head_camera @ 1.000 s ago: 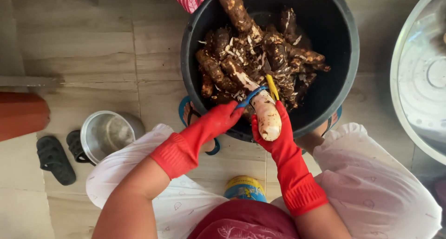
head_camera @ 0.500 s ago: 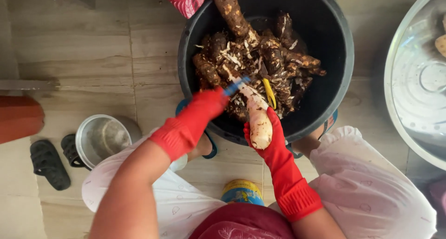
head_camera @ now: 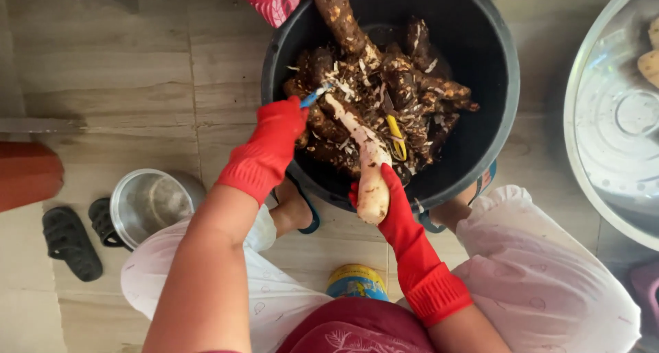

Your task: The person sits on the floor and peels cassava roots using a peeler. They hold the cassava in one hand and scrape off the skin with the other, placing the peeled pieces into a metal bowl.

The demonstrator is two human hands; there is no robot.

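Both my hands wear red rubber gloves. My right hand (head_camera: 392, 200) grips the near end of a long, mostly peeled pale cassava root (head_camera: 364, 164), held over the rim of a black bucket (head_camera: 494, 78). My left hand (head_camera: 274, 137) holds a blue-handled peeler (head_camera: 314, 96) against the far end of that root. The bucket is full of brown unpeeled cassava roots and peelings (head_camera: 405, 85). A yellow peeler (head_camera: 395, 137) lies among them.
A large metal basin (head_camera: 604, 140) with peeled pieces stands at the right. A small steel pot (head_camera: 147, 205) and black sandals (head_camera: 65, 240) lie on the tiled floor at the left, beside a red-brown object (head_camera: 27, 174). A yellow-blue tin (head_camera: 355, 281) sits between my knees.
My left hand has drawn the blue peeler away along the root toward its far end. The root has tilted, its far end now deeper over the bucket. More white flesh shows.
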